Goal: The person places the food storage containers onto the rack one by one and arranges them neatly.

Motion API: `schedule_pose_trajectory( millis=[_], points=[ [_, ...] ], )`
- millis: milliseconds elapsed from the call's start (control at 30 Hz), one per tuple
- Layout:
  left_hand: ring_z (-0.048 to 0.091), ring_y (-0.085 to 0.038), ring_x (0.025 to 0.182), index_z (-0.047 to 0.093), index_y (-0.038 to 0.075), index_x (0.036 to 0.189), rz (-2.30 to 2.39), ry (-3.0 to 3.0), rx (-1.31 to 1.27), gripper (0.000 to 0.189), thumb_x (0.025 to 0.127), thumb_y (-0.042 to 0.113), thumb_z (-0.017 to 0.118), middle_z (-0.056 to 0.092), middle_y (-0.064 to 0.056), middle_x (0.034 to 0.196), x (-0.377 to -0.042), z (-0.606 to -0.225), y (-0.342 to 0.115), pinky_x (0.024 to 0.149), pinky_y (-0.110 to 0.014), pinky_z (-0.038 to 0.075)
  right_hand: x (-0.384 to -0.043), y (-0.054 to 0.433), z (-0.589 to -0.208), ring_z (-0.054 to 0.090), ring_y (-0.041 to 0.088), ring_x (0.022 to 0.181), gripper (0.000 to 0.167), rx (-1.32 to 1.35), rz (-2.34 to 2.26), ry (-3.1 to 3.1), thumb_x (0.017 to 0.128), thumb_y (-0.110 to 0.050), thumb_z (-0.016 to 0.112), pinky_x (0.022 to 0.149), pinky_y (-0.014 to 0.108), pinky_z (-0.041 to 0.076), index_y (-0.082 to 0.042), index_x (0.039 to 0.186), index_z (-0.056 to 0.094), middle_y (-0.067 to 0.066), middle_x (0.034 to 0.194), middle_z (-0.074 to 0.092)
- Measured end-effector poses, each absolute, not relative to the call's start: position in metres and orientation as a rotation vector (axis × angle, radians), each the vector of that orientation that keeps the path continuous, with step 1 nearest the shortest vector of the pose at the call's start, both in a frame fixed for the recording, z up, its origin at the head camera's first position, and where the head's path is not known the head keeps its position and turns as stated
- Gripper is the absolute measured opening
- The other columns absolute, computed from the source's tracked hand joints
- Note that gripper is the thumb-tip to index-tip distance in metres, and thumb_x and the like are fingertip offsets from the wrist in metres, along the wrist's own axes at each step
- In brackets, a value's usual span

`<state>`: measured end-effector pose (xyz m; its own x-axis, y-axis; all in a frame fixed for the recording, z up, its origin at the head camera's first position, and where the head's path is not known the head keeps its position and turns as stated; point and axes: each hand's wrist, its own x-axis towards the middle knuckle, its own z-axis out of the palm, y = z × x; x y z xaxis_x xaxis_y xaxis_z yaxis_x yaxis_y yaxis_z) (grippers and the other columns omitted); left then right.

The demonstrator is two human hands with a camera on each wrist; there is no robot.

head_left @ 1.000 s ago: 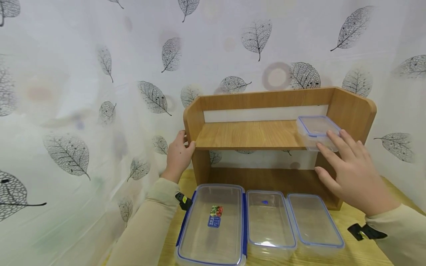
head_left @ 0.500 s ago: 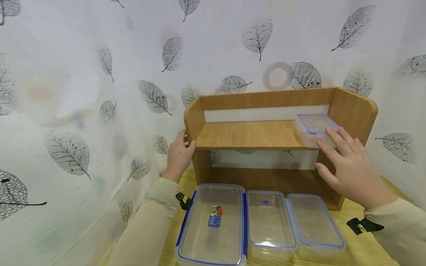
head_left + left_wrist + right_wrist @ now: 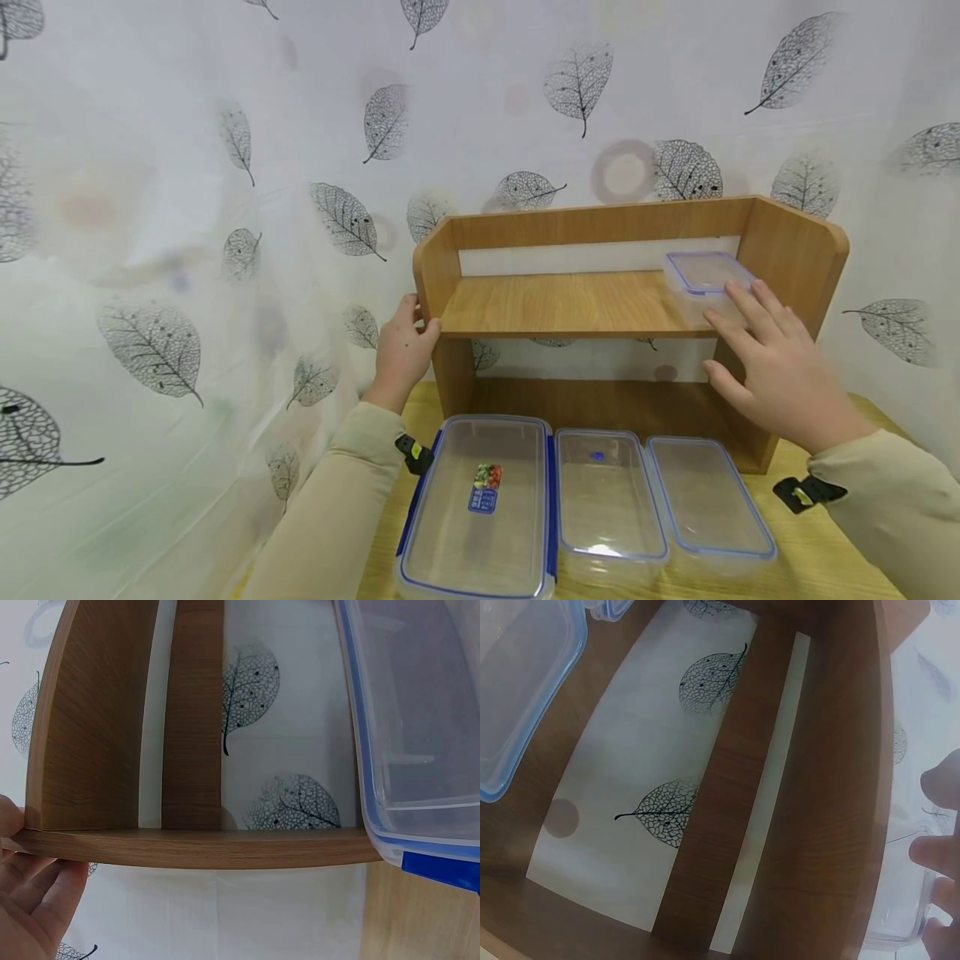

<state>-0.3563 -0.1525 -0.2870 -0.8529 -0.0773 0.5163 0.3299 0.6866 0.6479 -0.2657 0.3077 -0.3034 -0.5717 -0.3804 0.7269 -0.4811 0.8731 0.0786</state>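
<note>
A two-tier wooden desk shelf (image 3: 555, 304) stands at the back of the table. My left hand (image 3: 401, 350) grips its left side panel, thumb in front and fingers behind, as the left wrist view also shows. On the right end of the upper board sits a small clear food container (image 3: 708, 273) with a blue-edged lid. My right hand (image 3: 780, 375) touches its front with outstretched fingers (image 3: 742, 302), thumb apart. In the right wrist view the container (image 3: 896, 915) shows only partly, beside the fingertips.
In front of the shelf stand a large lidded container (image 3: 480, 533) with blue clips and a label, a medium container (image 3: 611, 508) and another similar container (image 3: 712, 500). A leaf-patterned curtain (image 3: 300, 125) hangs behind and at left.
The small food container has slid back along the upper board, away from its front edge. My right hand has moved with it, slightly leftward. The left hand has stayed still.
</note>
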Motion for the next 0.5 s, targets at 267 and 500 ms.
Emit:
schedule_pose_trajectory(
  millis=[267, 500],
  points=[
    [0.066, -0.036, 0.115, 0.049, 0.014, 0.142, -1.058, -2.387, -0.187, 0.044, 0.101, 0.027, 0.058, 0.060, -0.017, 0.139, -0.357, -0.288, -0.152, 0.090, -0.048, 0.058, -0.274, 0.310, -0.304, 0.016, 0.044, 0.151, 0.061, 0.627, 0.170, -2.219, 0.087, -0.030, 0.065, 0.118, 0.066, 0.018, 0.000, 0.139, 0.055, 0.023, 0.162, 0.028],
    [0.066, -0.036, 0.114, 0.050, 0.014, 0.141, -1.062, -2.375, -0.200, 0.043, 0.101, 0.028, 0.058, 0.061, -0.017, 0.138, -0.358, -0.289, -0.153, 0.089, -0.048, 0.058, -0.278, 0.309, -0.302, 0.017, 0.043, 0.151, 0.061, 0.617, 0.185, -2.230, 0.085, -0.027, 0.068, 0.118, 0.064, 0.019, 0.000, 0.138, 0.057, 0.023, 0.161, 0.028]
  ],
)
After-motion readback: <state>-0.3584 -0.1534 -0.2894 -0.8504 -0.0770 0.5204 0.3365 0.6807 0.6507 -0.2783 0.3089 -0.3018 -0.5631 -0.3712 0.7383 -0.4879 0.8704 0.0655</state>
